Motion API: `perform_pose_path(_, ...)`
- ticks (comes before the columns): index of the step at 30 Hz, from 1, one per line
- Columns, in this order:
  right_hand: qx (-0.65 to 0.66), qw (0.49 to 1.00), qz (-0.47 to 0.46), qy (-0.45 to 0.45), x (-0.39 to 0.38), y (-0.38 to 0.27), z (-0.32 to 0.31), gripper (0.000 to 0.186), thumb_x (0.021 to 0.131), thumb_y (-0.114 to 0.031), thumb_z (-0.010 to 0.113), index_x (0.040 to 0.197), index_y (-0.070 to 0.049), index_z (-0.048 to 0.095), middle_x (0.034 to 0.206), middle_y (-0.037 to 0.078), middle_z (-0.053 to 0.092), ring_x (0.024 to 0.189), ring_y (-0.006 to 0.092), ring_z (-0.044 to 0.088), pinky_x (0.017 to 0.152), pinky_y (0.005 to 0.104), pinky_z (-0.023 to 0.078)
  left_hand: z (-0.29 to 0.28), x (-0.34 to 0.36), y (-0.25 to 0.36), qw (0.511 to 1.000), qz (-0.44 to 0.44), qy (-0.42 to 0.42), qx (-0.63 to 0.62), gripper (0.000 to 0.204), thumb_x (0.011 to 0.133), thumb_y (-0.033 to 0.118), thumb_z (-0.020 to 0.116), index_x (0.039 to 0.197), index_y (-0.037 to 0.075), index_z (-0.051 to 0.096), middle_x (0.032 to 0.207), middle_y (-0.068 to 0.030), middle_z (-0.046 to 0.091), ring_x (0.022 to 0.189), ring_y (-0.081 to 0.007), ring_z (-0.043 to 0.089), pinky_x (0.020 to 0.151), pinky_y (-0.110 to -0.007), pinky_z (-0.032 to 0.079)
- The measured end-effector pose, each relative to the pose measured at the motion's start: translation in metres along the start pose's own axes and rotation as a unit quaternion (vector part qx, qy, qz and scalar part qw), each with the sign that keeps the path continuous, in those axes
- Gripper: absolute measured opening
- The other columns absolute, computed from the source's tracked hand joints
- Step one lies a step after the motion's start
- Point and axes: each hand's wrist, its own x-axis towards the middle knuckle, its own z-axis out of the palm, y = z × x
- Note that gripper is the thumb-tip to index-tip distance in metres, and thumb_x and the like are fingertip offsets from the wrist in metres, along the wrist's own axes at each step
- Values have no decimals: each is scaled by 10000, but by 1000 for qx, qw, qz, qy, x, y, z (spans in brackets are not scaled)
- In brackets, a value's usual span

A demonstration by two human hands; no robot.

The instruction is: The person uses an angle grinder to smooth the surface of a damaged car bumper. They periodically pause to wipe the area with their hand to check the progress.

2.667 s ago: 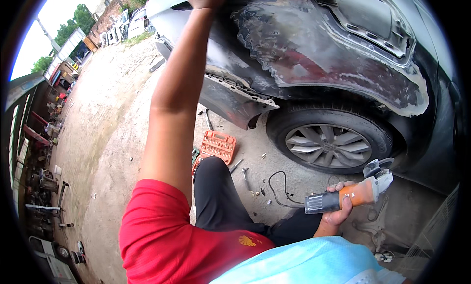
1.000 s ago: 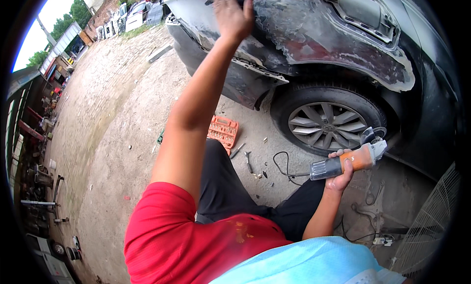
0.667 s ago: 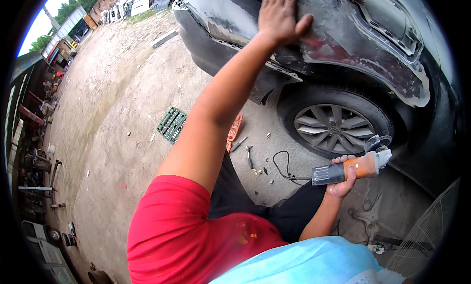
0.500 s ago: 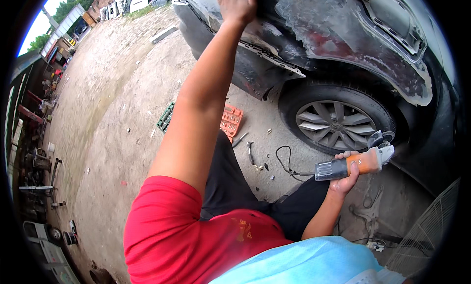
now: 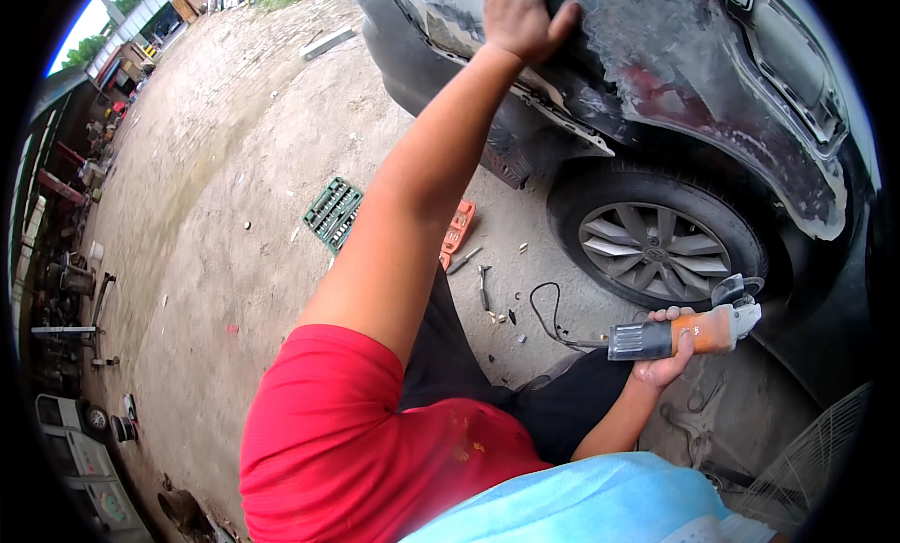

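Observation:
My left arm reaches up and forward, and my left hand [image 5: 525, 20] lies flat on the scraped, partly sanded car body panel [image 5: 670, 51] with its thumb spread. My right hand [image 5: 662, 367] is wrapped round an orange and black angle grinder [image 5: 705, 332], held level beside the car's wheel [image 5: 656, 248]. A guarded disc [image 5: 736, 288] sits at the grinder's far right end. From its black rear end a cord [image 5: 553, 323] loops over the ground. Patches of grey, dull red and bare filler mark the panel.
An open green socket case [image 5: 334, 210] and an orange tool case [image 5: 459, 226] lie on the dusty ground beyond my legs. Near them are a ratchet [image 5: 484, 285] and small loose pieces. A wire fan guard [image 5: 816, 449] stands at lower right.
My left hand has slid right and slightly down along the panel. The view has shifted, baring more of the green case. The grinder stays in my right hand, a little lower in view.

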Motion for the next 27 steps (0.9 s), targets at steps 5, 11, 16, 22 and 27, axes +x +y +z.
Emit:
perform_pose_path(5, -18, 1000, 2, 15, -2, -1, 0, 445, 989, -328, 671, 1318, -54, 550, 1139, 102, 625, 1054, 245, 616, 1030, 436, 512, -5, -10, -112, 960, -257, 31, 111, 914, 1143, 567, 395, 1669, -170, 275, 1737, -406, 277, 1666, -499, 211, 1377, -534, 133)
perform_pose_path(11, -14, 1000, -23, 15, -1, -4, -5, 469, 984, -343, 679, 1328, -50, 553, 1149, 107, 626, 1060, 255, 617, 1038, 438, 514, -68, -119, 19, 988, -50, -46, -142, 977, 1023, 400, 721, 1697, -117, 240, 1764, -383, 238, 1662, -523, 223, 1359, -536, 195)
perform_pose_path(16, 4, 1000, -2, 15, -7, -3, -5, 495, 987, -352, 681, 1349, -42, 549, 1163, 112, 624, 1069, 255, 615, 1044, 439, 513, -91, -198, 66, 965, -59, -173, -188, 1012, 976, 328, 763, 1721, -79, 212, 1782, -356, 208, 1683, -491, 183, 1358, -574, 178)
perform_pose_path(22, -8, 1000, 2, -7, -15, -2, -2, 510, 995, -361, 686, 1365, -38, 548, 1169, 115, 625, 1073, 259, 619, 1055, 447, 513, -88, -200, 73, 945, -91, -174, -262, 881, 1005, 326, 744, 1685, -68, 345, 1741, -332, 345, 1663, -463, 274, 1354, -563, 204)
perform_pose_path(27, -33, 999, 3, -7, -14, 3, 5, 518, 989, -360, 691, 1369, -38, 550, 1162, 112, 633, 1076, 263, 630, 1052, 447, 515, -113, -178, 70, 366, -382, -19, -848, 980, 1088, 701, 366, 1712, -53, 312, 1790, -243, 330, 1681, -346, 289, 1381, -528, 175)
